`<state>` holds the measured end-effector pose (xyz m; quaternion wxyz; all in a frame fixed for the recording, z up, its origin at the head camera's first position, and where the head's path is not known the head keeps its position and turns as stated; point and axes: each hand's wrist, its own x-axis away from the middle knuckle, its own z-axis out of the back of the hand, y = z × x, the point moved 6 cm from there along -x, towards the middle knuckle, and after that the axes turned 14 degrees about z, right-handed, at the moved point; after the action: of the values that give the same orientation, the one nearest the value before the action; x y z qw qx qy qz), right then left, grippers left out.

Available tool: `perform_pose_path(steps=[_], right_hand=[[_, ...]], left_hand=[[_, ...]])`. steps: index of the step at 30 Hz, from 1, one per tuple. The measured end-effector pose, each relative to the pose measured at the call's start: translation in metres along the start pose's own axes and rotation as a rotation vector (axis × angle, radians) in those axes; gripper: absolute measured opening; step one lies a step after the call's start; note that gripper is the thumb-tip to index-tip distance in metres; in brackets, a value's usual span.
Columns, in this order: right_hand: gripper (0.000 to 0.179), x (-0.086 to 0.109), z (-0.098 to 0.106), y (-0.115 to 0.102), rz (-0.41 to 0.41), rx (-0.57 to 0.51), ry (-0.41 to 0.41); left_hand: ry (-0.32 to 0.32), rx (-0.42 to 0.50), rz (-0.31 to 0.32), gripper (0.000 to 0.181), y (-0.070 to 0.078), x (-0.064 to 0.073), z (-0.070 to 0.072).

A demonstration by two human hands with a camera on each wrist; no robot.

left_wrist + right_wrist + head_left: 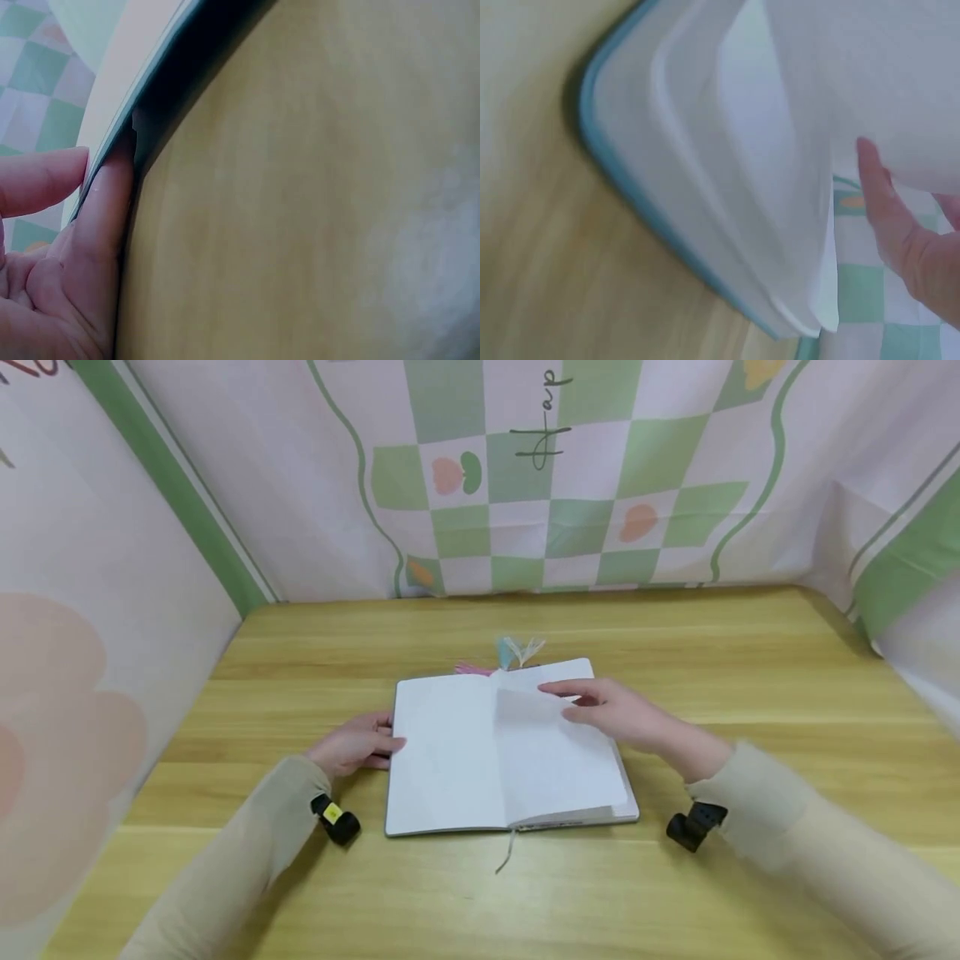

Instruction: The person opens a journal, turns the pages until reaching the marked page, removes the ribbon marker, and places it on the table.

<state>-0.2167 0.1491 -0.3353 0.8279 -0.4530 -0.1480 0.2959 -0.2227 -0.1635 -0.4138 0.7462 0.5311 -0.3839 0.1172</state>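
An open notebook (450, 760) with blank white pages lies on the wooden table. At its left edge the left hand (358, 743) grips the cover, the thumb on top and a finger (101, 210) tucked under the dark cover (176, 90). Over the right half, a page (558, 760) is raised and curved. The right hand (611, 710) holds this page near its upper outer part, the thumb on the near face and the index finger at the top edge. From the right wrist, more loose leaves (757, 127) fan out above the blue-edged cover (645, 199).
Pale blue and white tassels (521, 650) and pink threads (472, 669) stick out past the notebook's top. A thin ribbon (507, 853) trails from its bottom. Behind the table (300, 647) hangs a green-and-white checked curtain (517, 535); another pale cloth (135, 527) hangs at left.
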Motion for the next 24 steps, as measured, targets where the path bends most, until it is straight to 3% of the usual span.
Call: perform_pose_path(steps=[6,11,13,16,18,20,24], right_hand=[[0.051,0.002,-0.007,-0.002,-0.09,-0.484,0.072],[0.056,0.001,-0.01,-0.012,-0.041,-0.693,0.113],[0.057,0.001,-0.011,-0.016,-0.009,-0.718,0.117],[0.061,0.0,-0.016,-0.021,0.037,-0.683,0.091],[0.065,-0.002,-0.02,-0.022,0.068,-0.598,0.041],[0.066,-0.004,-0.026,-0.022,0.086,-0.461,-0.027],[0.057,-0.009,-0.04,-0.023,0.152,-0.064,-0.166]], left_hand=[[0.002,-0.009,0.001,0.038,-0.001,0.0,0.0],[0.004,-0.004,0.005,0.038,0.0,0.001,0.0],[0.003,-0.004,0.002,0.038,0.0,0.002,-0.001],[0.002,-0.012,-0.002,0.038,0.001,0.003,-0.001],[0.003,-0.015,-0.003,0.038,0.001,0.002,-0.002],[0.005,-0.016,-0.002,0.039,0.001,0.002,-0.001],[0.009,-0.016,-0.002,0.041,0.0,0.002,-0.001]])
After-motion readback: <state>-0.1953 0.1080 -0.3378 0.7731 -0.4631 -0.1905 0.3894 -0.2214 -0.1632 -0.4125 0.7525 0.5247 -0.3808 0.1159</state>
